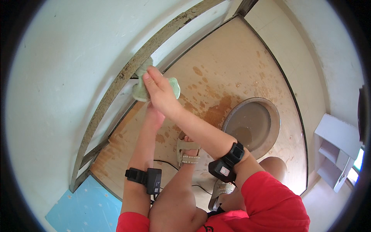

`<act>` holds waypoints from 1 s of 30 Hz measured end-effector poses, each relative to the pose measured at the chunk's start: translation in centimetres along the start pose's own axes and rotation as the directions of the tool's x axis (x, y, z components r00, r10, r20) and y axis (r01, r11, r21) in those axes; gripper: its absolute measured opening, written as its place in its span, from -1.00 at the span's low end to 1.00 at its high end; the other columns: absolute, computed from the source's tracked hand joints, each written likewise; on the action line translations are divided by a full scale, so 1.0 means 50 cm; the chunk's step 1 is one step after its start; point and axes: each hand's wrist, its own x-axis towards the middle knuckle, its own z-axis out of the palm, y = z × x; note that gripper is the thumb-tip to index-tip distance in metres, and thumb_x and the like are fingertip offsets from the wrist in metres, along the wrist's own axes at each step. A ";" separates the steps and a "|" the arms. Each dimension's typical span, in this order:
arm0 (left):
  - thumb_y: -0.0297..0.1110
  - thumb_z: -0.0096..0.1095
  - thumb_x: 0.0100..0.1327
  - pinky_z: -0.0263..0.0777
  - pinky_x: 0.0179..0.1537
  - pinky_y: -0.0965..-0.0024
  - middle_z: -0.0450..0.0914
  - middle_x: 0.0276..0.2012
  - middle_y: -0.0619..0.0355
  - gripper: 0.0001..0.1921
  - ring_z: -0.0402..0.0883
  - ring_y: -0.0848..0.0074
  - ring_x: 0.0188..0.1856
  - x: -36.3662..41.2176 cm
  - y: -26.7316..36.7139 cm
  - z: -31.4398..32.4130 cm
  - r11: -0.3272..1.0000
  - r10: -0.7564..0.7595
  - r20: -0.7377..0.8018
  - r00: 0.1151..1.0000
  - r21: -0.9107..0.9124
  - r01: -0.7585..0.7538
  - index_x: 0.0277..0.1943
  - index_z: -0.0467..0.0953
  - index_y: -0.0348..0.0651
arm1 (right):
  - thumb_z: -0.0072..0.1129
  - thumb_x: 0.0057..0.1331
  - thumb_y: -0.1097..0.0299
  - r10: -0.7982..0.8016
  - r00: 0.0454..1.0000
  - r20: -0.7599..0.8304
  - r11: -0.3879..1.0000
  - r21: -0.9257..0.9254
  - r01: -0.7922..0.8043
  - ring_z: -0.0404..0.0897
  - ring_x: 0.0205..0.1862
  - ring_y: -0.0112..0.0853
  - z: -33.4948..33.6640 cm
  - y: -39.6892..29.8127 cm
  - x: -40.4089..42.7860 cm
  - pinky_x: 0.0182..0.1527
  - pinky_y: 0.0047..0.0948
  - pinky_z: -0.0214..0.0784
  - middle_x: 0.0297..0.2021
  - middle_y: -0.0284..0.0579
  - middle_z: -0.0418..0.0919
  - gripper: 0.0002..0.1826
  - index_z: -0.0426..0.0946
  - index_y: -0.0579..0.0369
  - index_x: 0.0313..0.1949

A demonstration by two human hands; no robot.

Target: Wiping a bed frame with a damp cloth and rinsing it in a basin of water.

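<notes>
My right hand [161, 90] grips a pale green cloth [141, 92] beside a worn, stained rail [123, 74] along the wall. Part of the cloth reaches up against the rail's underside, and a fold sticks out to the right of my knuckles. Only the heel and wrist of my left hand [156, 115] show, just below the right; its fingers are hidden, so what they hold cannot be made out. A round basin [274, 134] of murky grey water stands to the right of my feet.
Wet spots mark the light brown board [229, 55] under my sandals [182, 148], which has dark edging. A black cable [166, 162] runs between my feet. A small white cabinet [333, 124] stands at far right. A blue star-patterned surface [84, 203] lies at lower left.
</notes>
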 end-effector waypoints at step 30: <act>-0.21 -0.26 0.23 0.17 0.05 0.34 0.30 0.02 0.11 -0.61 0.32 0.42 0.03 -0.001 0.083 0.006 0.940 0.325 0.091 0.941 -0.140 -0.311 0.08 0.20 -0.17 | -0.26 0.29 0.31 -0.156 0.987 -0.027 0.987 -0.052 0.154 0.28 -0.26 -0.47 0.011 -0.020 -0.012 -0.16 -0.52 0.14 -0.32 -0.13 0.31 -0.78 0.24 0.23 -0.21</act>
